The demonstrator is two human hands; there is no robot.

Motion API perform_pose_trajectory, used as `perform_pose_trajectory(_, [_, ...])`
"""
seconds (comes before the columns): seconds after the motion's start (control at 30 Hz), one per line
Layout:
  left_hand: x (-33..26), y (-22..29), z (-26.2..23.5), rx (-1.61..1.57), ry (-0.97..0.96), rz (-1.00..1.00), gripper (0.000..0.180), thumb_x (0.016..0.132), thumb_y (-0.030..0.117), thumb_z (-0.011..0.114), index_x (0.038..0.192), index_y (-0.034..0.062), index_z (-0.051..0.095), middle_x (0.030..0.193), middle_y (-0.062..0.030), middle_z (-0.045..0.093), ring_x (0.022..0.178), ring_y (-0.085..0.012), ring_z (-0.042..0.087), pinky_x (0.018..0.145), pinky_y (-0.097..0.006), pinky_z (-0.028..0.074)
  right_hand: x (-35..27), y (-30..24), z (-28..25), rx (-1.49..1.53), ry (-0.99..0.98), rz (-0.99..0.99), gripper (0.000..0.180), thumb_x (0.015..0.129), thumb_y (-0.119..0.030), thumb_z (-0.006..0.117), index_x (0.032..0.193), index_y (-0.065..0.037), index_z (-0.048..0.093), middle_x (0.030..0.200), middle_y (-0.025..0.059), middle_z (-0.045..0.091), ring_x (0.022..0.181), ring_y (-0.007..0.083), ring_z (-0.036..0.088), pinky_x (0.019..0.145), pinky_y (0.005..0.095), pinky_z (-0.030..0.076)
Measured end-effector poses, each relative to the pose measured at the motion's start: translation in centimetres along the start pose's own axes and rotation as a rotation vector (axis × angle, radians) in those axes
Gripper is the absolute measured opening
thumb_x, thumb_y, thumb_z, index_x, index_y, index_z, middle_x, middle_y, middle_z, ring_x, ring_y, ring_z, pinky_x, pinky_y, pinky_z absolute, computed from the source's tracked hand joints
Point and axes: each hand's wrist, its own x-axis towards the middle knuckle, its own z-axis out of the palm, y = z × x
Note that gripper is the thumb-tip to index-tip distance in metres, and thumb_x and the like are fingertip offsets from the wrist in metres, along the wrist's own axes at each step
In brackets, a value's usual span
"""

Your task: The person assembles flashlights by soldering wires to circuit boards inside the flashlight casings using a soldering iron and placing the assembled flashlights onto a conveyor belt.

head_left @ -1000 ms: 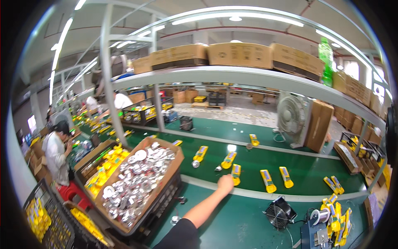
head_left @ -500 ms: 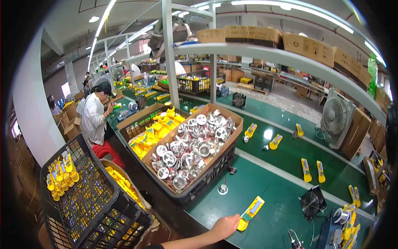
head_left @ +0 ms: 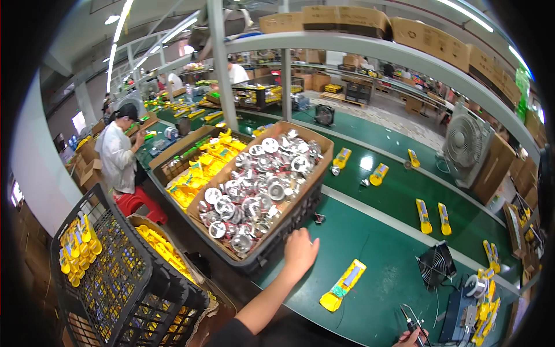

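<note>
Black plastic mesh forms the crate (head_left: 124,277) at the near left, and small yellow parts hang along its left wall and lie inside it. Behind it, further left and far, a person in a white shirt and dark cap (head_left: 118,153) sits on a red stool (head_left: 136,202) at the long green conveyor. Toward the middle, a dark tray with cardboard walls (head_left: 315,173) holds a heap of shiny silver reflector cups (head_left: 257,191), with a second box of yellow parts (head_left: 199,168) just beside it on its left. The left hand (head_left: 299,251) reaches up from the near edge, fingers loosely spread and empty, resting at the near right corner of the reflector tray. Just right of that hand, a yellow flashlight body (head_left: 344,284) lies flat on the green bench top (head_left: 381,243), apart from the fingers. More yellow flashlights (head_left: 432,217) lie spaced along the belt further right, and a small black fan (head_left: 436,265) stands near them. At the near right edge, only the fingertips of the right hand (head_left: 411,335) show, pinching a thin dark tool (head_left: 406,318).
</note>
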Motion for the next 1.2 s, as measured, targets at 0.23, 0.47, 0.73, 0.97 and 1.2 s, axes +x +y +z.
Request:
perform_pose_trajectory(0.23, [2.5, 1.0, 2.9, 0.296, -0.152, -0.168, 0.012, 0.080, 0.014, 0.046, 0.084, 0.0062, 0.055, 0.089, -0.0102, 0.060, 0.088, -0.0268, 0.056, 0.071, -0.041, 0.044, -0.3, -1.4, 0.3, -0.037, 0.014, 0.159, 0.017, 0.082, -0.014, 0.052, 0.077, 0.002, 0.048, 0.061, 0.0062, 0.047, 0.047, 0.0112, 0.041, 0.041, 0.0207, 0.032])
perform_pose_trajectory(0.47, [-1.5, -0.7, 0.3, -0.210, -0.111, -0.079, 0.009, 0.075, 0.016, 0.053, 0.075, 0.0075, 0.054, 0.073, -0.0092, 0.060, 0.076, -0.0265, 0.057, 0.067, -0.042, 0.042, -0.4, -1.0, 0.3, -0.054, 0.051, 0.097, 0.018, 0.081, -0.014, 0.053, 0.075, 0.002, 0.048, 0.061, 0.0056, 0.046, 0.045, 0.0109, 0.039, 0.041, 0.0204, 0.032])
perform_pose_trajectory(0.73, [-10.0, 1.1, -2.7, -0.720, -0.141, -0.028, 0.011, 0.073, 0.012, 0.061, 0.075, 0.0032, 0.056, 0.058, -0.0035, 0.052, 0.055, -0.0154, 0.048, 0.053, -0.028, 0.039, -0.4, -0.2, 0.1, 0.034, -0.007, 0.132, 0.017, 0.081, -0.012, 0.052, 0.072, 0.001, 0.046, 0.056, 0.0047, 0.046, 0.045, 0.0099, 0.040, 0.039, 0.0206, 0.031])
perform_pose_trajectory(0.97, [-11.8, 1.7, -1.5, -0.757, -0.087, 0.038, 0.009, 0.070, 0.007, 0.065, 0.070, 0.0019, 0.057, 0.059, -0.0041, 0.051, 0.053, -0.0132, 0.048, 0.050, -0.025, 0.038, -0.9, 0.3, 0.7, -0.078, 0.028, 0.231, 0.007, 0.084, -0.010, 0.047, 0.085, -0.005, 0.043, 0.063, -0.0013, 0.038, 0.043, 0.0026, 0.034, 0.036, 0.0154, 0.026])
perform_pose_trajectory(1.2, [-12.6, 2.1, -0.4, -0.582, 0.015, 0.050, 0.012, 0.061, 0.001, 0.070, 0.064, 0.0048, 0.058, 0.069, -0.0044, 0.052, 0.062, -0.0155, 0.050, 0.052, -0.027, 0.037, -3.6, -1.2, 2.7, 0.060, -0.250, 0.093, 0.034, 0.074, -0.027, 0.063, 0.082, -0.002, 0.041, 0.060, 0.0027, 0.043, 0.040, 0.0074, 0.045, 0.036, 0.0154, 0.035])
